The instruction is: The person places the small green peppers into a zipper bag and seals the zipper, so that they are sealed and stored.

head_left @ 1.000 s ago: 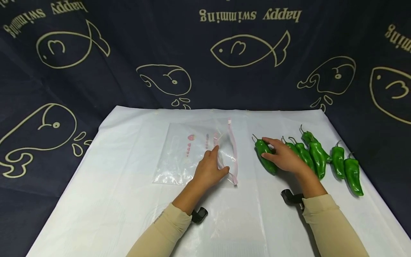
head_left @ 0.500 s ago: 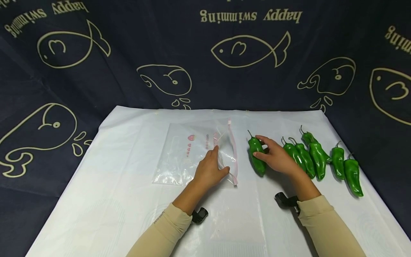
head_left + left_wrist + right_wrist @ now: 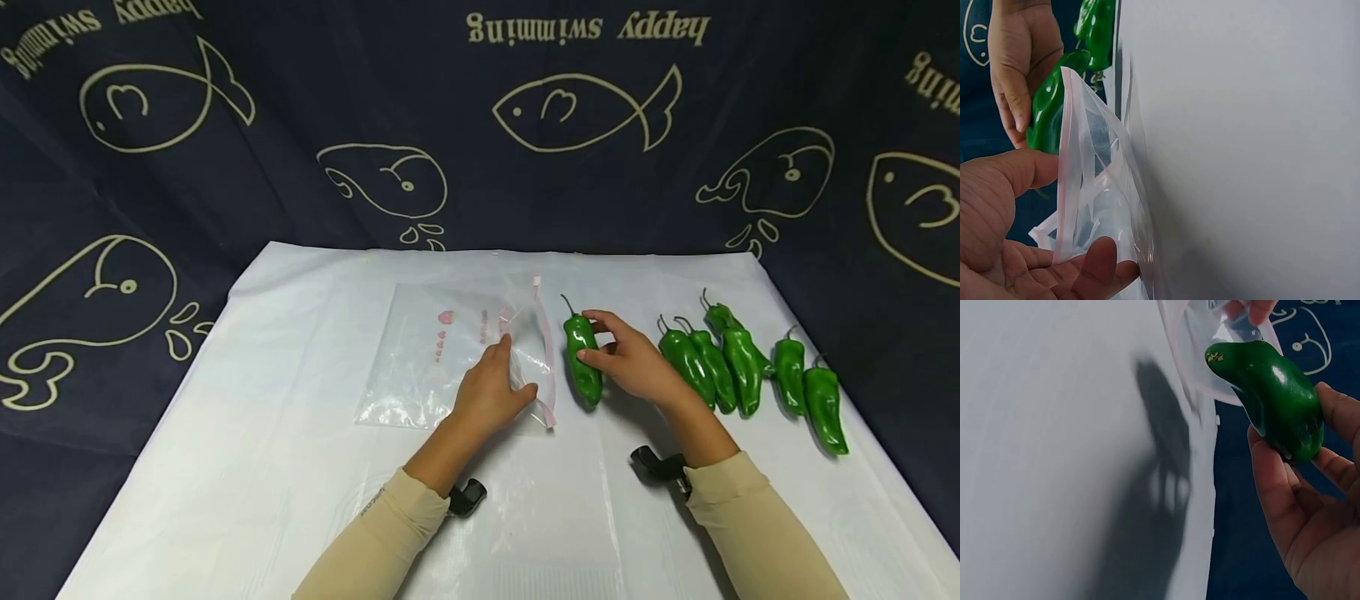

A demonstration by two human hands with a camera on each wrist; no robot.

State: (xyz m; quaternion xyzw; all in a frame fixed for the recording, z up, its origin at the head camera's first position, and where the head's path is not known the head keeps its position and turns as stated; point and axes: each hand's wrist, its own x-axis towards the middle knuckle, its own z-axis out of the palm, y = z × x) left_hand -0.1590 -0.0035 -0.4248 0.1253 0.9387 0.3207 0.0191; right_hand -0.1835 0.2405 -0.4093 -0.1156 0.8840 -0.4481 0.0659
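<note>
right grip: green pepper pinched, held just beside mouth of strawberry-printed zip bag | left grip: unclenched, spread at that mouth (presumably so it's propped apart) | other green peppers: laid on bench, likely for easy reach

From here I see a white-covered table, dark-blue fish-printed cloth beyond its far, left and right edges.

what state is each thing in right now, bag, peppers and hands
plastic bag: mouth open, no pepper seen inside
held pepper: lifted, outside the bag
other peppers: lying on the table
left hand: spreading the bag's mouth
right hand: gripping one pepper
</note>
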